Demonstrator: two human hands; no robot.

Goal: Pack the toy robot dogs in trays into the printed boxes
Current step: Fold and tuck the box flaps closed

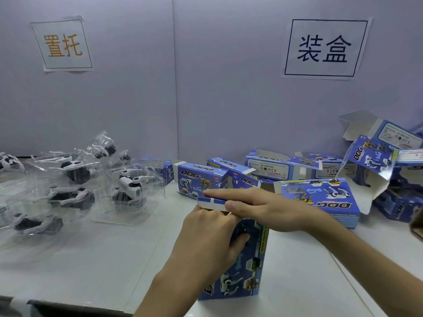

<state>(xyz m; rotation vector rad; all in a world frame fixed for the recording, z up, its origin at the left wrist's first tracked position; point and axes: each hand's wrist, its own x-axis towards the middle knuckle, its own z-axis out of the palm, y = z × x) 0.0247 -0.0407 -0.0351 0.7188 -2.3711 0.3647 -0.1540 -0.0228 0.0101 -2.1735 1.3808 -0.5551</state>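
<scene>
A person's right hand, fingers straight and flat, presses down the top flap of a printed box. The left hand curls its fingers round the box's upper side. The box is at the near middle of the white table.

It stands on end, its long axis vertical and its flapped mouth pointing up. A face printed with dog pictures is turned to the person's right. Whether a tray is already inside cannot be seen.

The carton looks to be thin card: light, stiff along its folds, but easily dented on the broad faces. It is probably best held at the edges near the top, as the left hand holds it, with the flap pushed flat rather than pinched.

To the left, toy robot dogs in clear plastic trays lie heaped, and the plastic looks slick and springy. At the rear right, more boxes lie open and tumbled. Two paper signs hang on the grey wall behind.
</scene>
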